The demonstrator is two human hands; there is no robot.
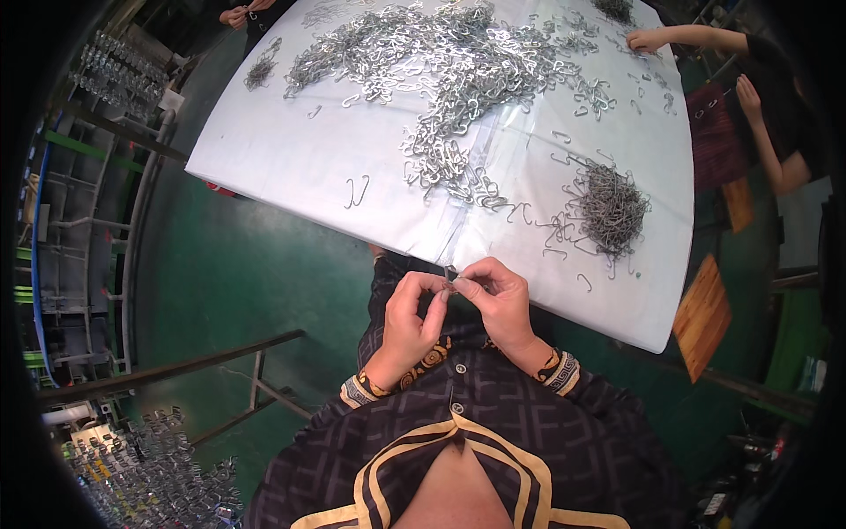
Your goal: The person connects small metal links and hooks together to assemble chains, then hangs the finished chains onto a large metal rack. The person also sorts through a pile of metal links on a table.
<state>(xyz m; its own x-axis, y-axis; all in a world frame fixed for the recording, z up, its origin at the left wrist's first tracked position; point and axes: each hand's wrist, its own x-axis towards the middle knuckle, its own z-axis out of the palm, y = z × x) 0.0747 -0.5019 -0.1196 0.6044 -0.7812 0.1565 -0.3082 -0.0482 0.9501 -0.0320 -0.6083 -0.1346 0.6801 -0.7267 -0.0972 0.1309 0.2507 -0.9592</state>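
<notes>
My left hand [410,319] and my right hand [500,304] meet just in front of the table's near edge, fingertips pinched together. Between them is a small metal clip [450,273], partly covered by the fingers; its exact shape is hard to make out. Beyond my hands, a large heap of silver hook-shaped metal pieces [441,163] spreads over the white-covered table [291,167]. A denser pile of thin, darker bent wires [612,207] lies to the right. Two loose bent wires [356,191] rest left of the heap.
At the far right, a co-worker's hand [648,40] touches small pieces on the table. Another person's hands [238,15] show at the far left. A wooden board [702,317] stands off the right corner. Metal rails [176,366] and a rack of metal parts [119,75] are at left.
</notes>
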